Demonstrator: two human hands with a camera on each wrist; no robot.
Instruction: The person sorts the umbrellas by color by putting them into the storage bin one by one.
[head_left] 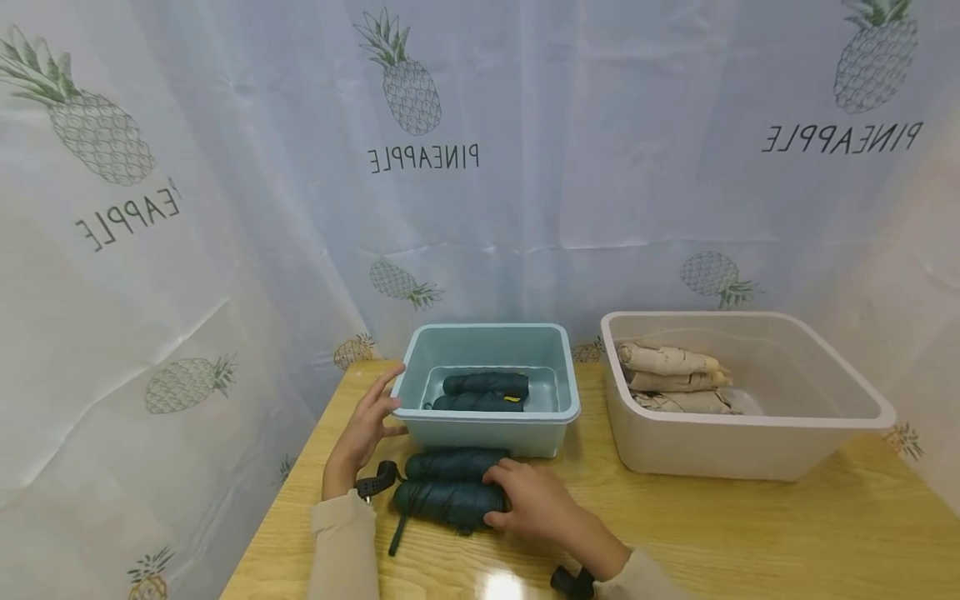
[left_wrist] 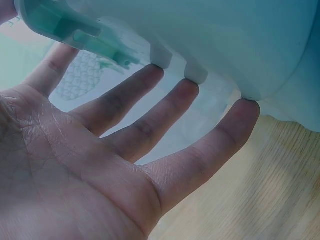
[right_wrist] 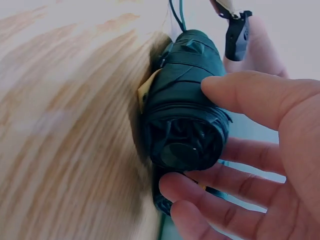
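Two dark green folded umbrellas lie side by side on the table, just in front of a light blue box (head_left: 487, 429). My right hand (head_left: 536, 502) grips the right end of the nearer umbrella (head_left: 448, 500), thumb on one side and fingers on the other; its round end (right_wrist: 182, 152) faces the right wrist camera. Behind it lies the farther umbrella (head_left: 453, 463). My left hand (head_left: 367, 425) has its fingers spread and straight, and in the left wrist view several fingertips (left_wrist: 187, 89) touch the blue box's side. Inside that box rest two more dark umbrellas (head_left: 486, 384).
To the right stands a larger white bin (head_left: 750, 446), with beige patterned umbrellas (head_left: 667, 360) stacked at its left side. A pineapple-print curtain (head_left: 525, 208) hangs behind and to the left of the wooden table (head_left: 712, 533).
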